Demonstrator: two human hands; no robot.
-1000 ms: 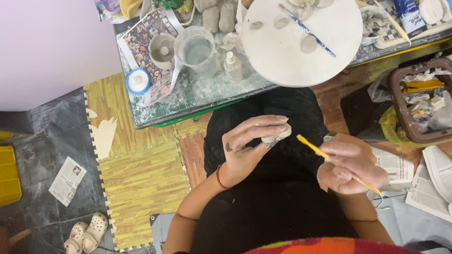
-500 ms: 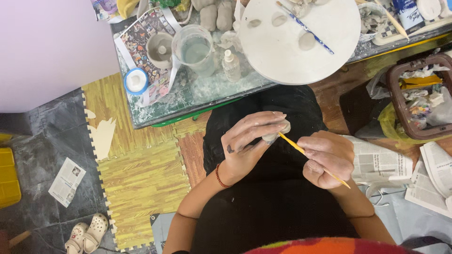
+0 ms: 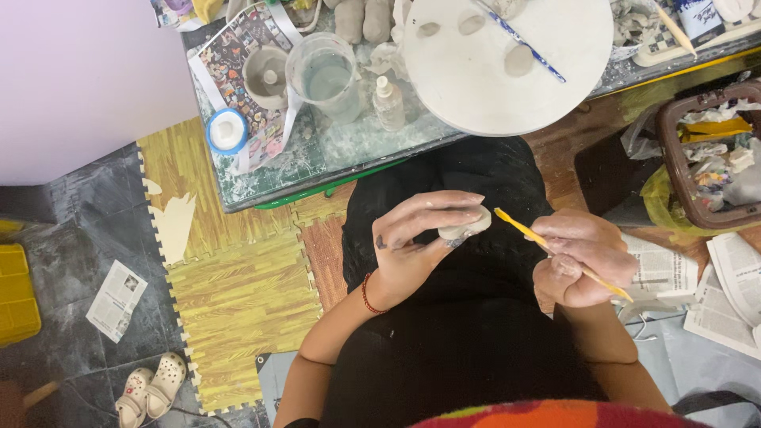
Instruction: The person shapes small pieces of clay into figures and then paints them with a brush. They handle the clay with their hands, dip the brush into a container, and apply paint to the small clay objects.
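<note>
The left hand (image 3: 420, 238) is cupping a small pale-grey clay lump (image 3: 465, 225) over the lap — fingers wrapped around, steadying it — while the right hand (image 3: 583, 257) is pinching a thin yellow wooden modelling stick (image 3: 547, 247), tip angled towards the clay.

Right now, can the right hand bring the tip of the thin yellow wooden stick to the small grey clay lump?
Probably yes: the thin yellow wooden stick points at the small grey clay lump, with nothing between.

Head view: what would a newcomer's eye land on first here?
At centre, the left hand cups a small grey clay piece over the lap, and the right hand aims a yellow modelling stick at it. Above them, a big white round board with clay lumps sits on the cluttered table.
</note>
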